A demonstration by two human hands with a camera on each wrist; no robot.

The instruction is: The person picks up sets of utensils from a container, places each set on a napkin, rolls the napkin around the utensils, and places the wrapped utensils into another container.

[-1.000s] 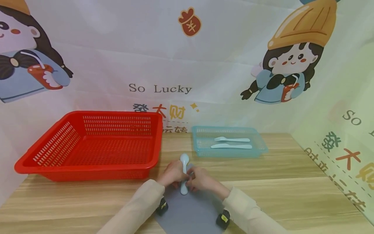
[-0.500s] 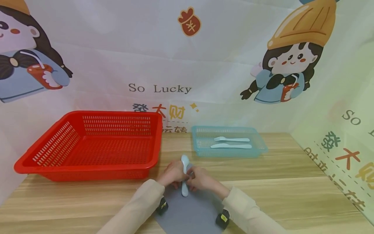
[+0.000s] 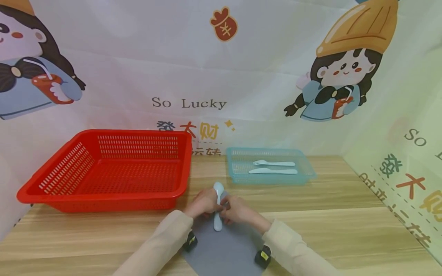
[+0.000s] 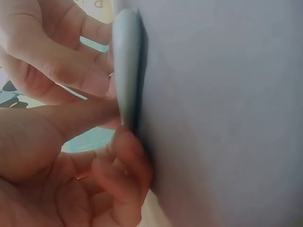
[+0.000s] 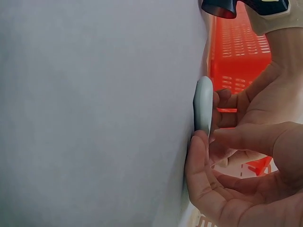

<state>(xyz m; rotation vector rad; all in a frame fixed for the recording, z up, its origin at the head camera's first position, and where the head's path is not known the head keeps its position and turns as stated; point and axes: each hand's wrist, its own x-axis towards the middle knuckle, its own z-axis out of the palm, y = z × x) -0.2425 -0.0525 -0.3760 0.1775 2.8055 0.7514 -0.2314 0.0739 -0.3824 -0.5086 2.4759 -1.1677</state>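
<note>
A pale blue spoon [image 3: 218, 223] lies lengthwise over a grey sheet [image 3: 226, 249], its bowl pointing away from me. My left hand [image 3: 206, 201] pinches the spoon's handle from the left, and my right hand [image 3: 238, 211] pinches it from the right, both near its middle. In the left wrist view, the left thumb [image 4: 90, 111] meets the handle while the fingers curl below it. The right wrist view shows the right thumb [image 5: 236, 136] and fingertips closing on the handle [image 5: 204, 101] just above the sheet. Fingers hide the middle of the handle.
To the left stands a large red basket [image 3: 114, 198]. A small light blue basket [image 3: 272, 179] at the back right holds a fork [image 3: 276, 163] and a knife [image 3: 274, 171]. The wooden table [image 3: 328, 230] meets a printed cloth backdrop [image 3: 259, 76] behind and on the right.
Both hands stay in nearly the same place on the spoon. The spoon shifts very slightly toward me and then back, tilting a little between the fingers.
</note>
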